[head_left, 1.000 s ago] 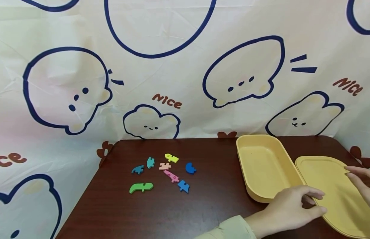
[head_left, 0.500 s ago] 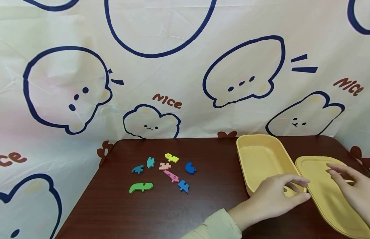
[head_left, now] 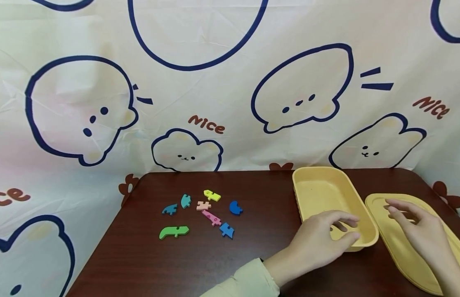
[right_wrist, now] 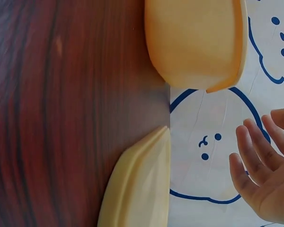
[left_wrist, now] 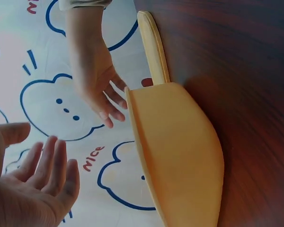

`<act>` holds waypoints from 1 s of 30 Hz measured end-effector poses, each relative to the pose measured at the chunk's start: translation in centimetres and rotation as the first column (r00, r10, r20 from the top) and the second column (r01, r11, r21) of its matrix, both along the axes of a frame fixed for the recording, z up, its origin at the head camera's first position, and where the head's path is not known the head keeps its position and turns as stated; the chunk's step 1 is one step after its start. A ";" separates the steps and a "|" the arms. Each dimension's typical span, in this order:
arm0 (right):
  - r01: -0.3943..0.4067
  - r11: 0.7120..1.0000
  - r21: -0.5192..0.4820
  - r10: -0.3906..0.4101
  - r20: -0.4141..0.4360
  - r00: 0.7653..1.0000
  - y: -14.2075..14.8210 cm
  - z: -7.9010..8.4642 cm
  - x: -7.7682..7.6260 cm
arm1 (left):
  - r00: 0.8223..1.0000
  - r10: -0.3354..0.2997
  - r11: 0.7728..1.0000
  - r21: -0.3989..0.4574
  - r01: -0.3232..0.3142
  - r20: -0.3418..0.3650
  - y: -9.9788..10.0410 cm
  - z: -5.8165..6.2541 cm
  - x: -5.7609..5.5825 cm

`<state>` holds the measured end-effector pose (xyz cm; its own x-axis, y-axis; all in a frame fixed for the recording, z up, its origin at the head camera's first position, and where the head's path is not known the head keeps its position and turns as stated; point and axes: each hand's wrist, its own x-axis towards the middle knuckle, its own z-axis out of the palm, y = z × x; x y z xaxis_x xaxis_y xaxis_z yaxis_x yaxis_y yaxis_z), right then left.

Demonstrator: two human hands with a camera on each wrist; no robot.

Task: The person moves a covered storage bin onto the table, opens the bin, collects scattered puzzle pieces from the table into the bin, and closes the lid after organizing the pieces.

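Now the left hand [head_left: 315, 239], thumb and fingers apart, hovers over the near end of the box [head_left: 324, 194]; the right hand [head_left: 423, 231], likewise parted, hangs above the lid [head_left: 402, 251], just beside the box! Well left, pieces [head_left: 211, 218] lie scattered on the table [head_left: 140, 264].

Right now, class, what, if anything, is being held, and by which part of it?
Nothing is held: the left grip hovers by the yellow box, the right grip above the yellow lid.

A pale green, creased fabric sleeve [head_left: 244, 280] ends short of the bare left hand [head_left: 315, 241]. A light-coloured fabric cuff [left_wrist: 83, 3] circles the right forearm [left_wrist: 85, 28].
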<state>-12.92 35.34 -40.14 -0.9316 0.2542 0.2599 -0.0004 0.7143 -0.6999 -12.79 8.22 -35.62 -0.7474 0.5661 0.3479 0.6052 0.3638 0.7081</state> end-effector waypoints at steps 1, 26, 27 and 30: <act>-0.010 1.000 -0.001 0.010 0.000 1.000 -0.1 0.0 -0.1 | 1.000 0.014 1.000 0.013 -0.014 -0.005 -0.3 0.0 0.0; -0.183 0.981 -0.069 0.189 0.088 0.978 0.0 -1.7 -1.1 | 0.986 -0.034 0.992 -0.126 0.013 -0.162 -6.3 -1.0 0.4; -0.185 0.980 -0.074 0.192 0.086 0.978 0.0 -1.8 -1.2 | 0.985 -0.034 0.991 -0.133 0.011 -0.170 -6.5 -1.1 0.5; -0.198 0.976 -0.088 0.205 0.087 0.975 -0.2 -1.9 -1.3 | 0.981 -0.033 0.988 -0.156 0.003 -0.190 -7.3 -1.3 0.6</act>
